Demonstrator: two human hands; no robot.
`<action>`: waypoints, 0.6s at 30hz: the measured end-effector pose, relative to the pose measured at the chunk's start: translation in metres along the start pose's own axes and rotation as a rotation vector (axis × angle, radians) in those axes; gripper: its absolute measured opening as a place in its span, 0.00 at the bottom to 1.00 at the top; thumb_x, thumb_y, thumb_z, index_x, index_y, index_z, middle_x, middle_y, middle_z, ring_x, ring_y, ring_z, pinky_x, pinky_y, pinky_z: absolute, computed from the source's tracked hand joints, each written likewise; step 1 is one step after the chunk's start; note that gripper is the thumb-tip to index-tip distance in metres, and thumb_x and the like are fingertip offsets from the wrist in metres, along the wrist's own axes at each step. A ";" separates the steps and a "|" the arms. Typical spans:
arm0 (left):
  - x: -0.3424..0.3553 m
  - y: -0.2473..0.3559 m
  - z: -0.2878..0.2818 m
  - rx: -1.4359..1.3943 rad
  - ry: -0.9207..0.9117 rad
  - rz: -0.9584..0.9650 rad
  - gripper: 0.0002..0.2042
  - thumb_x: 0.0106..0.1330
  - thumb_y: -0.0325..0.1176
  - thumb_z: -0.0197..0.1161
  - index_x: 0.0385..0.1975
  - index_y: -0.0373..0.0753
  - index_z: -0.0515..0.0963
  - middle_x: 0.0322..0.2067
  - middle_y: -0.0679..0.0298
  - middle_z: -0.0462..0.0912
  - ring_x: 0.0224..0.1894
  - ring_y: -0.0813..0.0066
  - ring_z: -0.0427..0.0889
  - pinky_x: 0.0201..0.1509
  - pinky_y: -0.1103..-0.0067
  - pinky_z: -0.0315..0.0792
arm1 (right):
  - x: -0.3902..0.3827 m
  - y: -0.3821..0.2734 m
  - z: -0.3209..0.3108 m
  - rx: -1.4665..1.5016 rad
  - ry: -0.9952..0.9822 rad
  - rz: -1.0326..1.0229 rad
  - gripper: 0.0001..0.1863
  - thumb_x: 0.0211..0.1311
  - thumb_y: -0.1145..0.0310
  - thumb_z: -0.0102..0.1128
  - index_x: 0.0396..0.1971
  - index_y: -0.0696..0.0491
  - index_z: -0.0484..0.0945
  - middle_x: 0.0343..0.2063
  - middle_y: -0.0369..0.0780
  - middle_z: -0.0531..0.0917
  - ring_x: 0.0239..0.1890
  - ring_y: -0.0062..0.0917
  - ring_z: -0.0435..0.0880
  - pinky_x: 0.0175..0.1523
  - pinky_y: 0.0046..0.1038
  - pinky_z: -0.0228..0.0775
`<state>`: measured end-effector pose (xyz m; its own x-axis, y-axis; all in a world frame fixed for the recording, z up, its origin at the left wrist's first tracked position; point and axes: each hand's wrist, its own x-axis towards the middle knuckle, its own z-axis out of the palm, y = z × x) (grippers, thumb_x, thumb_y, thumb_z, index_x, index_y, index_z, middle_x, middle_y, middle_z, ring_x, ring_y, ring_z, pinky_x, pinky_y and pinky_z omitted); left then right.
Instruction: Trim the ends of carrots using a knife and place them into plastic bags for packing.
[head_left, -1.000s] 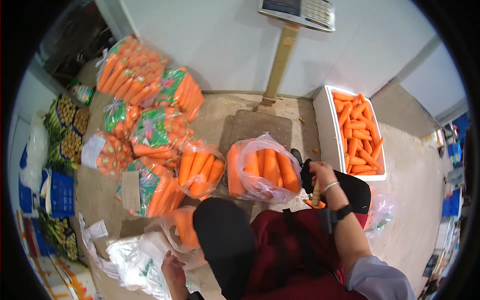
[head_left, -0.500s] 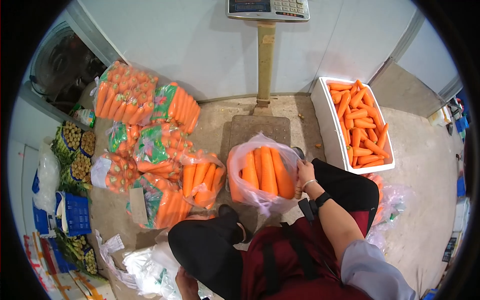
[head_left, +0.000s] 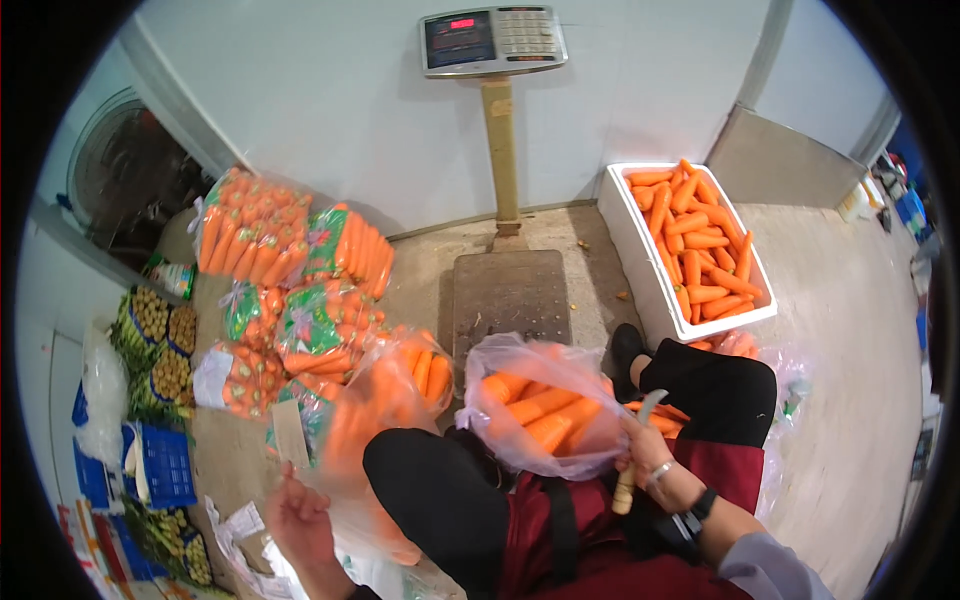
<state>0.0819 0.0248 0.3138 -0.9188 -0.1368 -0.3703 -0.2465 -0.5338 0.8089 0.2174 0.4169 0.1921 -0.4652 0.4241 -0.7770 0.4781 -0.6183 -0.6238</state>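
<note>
A pinkish clear bag (head_left: 478,415) of large carrots (head_left: 548,405) leans toward me between my knees, its mouth open. My right hand (head_left: 645,452) is closed at the bag's right rim, with a small curved knife (head_left: 624,490) in it, wooden handle down and blade up. Low on the left, my left hand (head_left: 303,515) has its fingers curled beside a motion-blurred clear plastic bag (head_left: 345,500) and seems to grip its edge. Orange shows through that bag.
A platform scale (head_left: 510,300) stands ahead, its display (head_left: 460,38) lit. Packed carrot bags (head_left: 255,230) are piled at left. A white foam box (head_left: 640,270) of carrots is at right. Blue crates (head_left: 160,465) and vegetables line the far left.
The carrot bag has come off the scale platform toward me and tipped over. My left hand has moved up and left from beside my knee. The knife now shows clearly in my right hand.
</note>
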 end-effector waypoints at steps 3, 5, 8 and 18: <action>0.001 0.028 0.061 -0.019 -0.232 0.108 0.18 0.63 0.33 0.46 0.50 0.30 0.65 0.19 0.75 0.59 0.18 0.86 0.57 0.27 0.84 0.56 | -0.033 0.008 -0.038 -0.058 0.020 -0.034 0.11 0.60 0.59 0.49 0.23 0.50 0.67 0.11 0.32 0.65 0.09 0.20 0.63 0.13 0.24 0.57; 0.000 0.039 0.102 -0.055 -0.448 0.118 0.20 0.64 0.33 0.45 0.53 0.28 0.62 0.21 0.73 0.59 0.19 0.85 0.57 0.28 0.83 0.56 | -0.042 0.019 -0.051 -0.103 0.039 -0.061 0.12 0.61 0.60 0.49 0.22 0.50 0.67 0.11 0.32 0.65 0.08 0.20 0.63 0.13 0.24 0.57; 0.002 0.051 0.150 -0.130 -0.681 0.089 0.22 0.65 0.33 0.44 0.56 0.25 0.57 0.22 0.70 0.58 0.21 0.84 0.58 0.30 0.82 0.55 | -0.031 0.036 -0.059 0.014 0.136 -0.201 0.14 0.61 0.61 0.47 0.19 0.52 0.66 0.09 0.34 0.64 0.06 0.22 0.62 0.09 0.24 0.55; 0.071 -0.002 0.269 -0.116 -0.673 0.084 0.20 0.63 0.33 0.50 0.52 0.30 0.62 0.19 0.73 0.58 0.18 0.86 0.56 0.26 0.84 0.55 | -0.010 0.065 -0.089 0.376 0.365 -0.011 0.10 0.57 0.63 0.51 0.19 0.50 0.68 0.10 0.35 0.66 0.09 0.24 0.66 0.12 0.27 0.58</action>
<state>-0.0655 0.2408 0.4088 -0.9341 0.3465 0.0860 -0.1661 -0.6351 0.7544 0.3197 0.4317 0.1512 -0.1467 0.5936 -0.7913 0.1425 -0.7789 -0.6108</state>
